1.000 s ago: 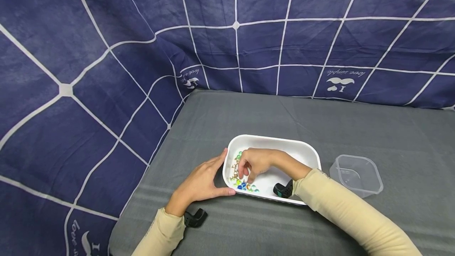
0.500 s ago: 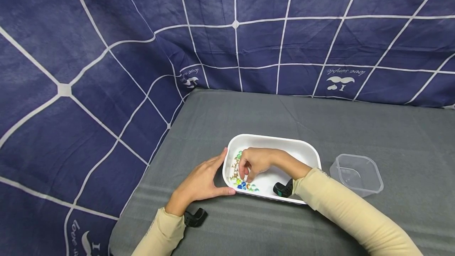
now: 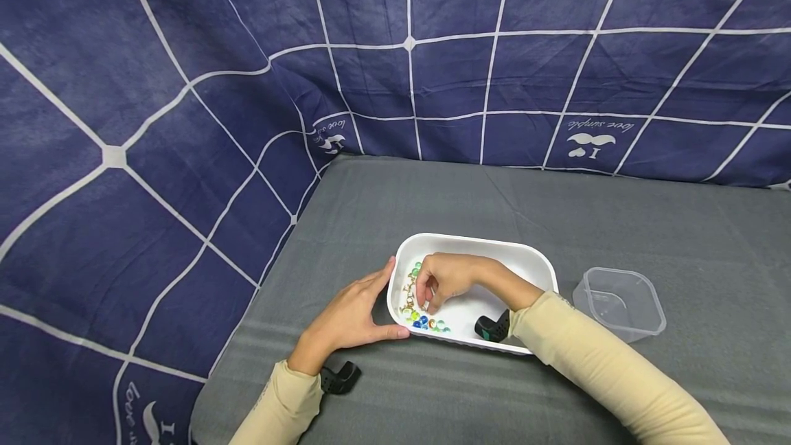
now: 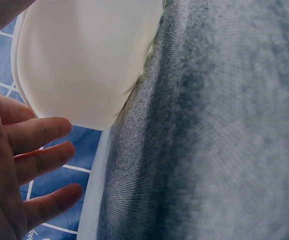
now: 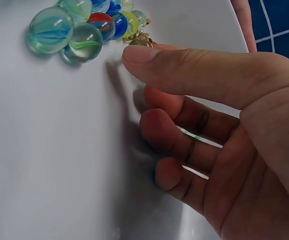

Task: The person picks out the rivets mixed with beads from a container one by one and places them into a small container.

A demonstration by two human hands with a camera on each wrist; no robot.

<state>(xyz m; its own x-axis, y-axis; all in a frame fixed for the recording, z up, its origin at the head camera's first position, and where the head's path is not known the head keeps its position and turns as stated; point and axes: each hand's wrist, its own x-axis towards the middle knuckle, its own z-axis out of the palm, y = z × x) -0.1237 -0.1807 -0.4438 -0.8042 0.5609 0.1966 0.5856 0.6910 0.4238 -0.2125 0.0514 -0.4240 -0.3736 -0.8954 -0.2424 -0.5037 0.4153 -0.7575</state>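
Observation:
Several glass marbles [image 3: 421, 323] and small gold-coloured metal pieces [image 3: 409, 288] lie at the left end of a white tray [image 3: 525, 266]. Over that end is my right hand [image 3: 451, 277], reaching down inside the tray. Its thumb and index finger pinch a small gold-coloured metal piece [image 5: 141, 41], mostly hidden by the thumb in the right wrist view; its exact kind is unclear. The other fingers are loosely bent. My left hand [image 3: 347, 316] rests against the tray's left end from outside, thumb at the near side and fingers spread, fairly straight.
A clear plastic container [image 3: 621, 304] stands on the grey cloth [image 3: 432, 191] to the right of the tray. Blue cloth with white lines [image 3: 457, 81] hangs behind and on the left. Each wrist wears a black device [image 3: 340, 380].
My right hand has shifted slightly away from the near wall of the tray, and its fingertips now stand off the blue marbles. The left hand and the tray have stayed put.

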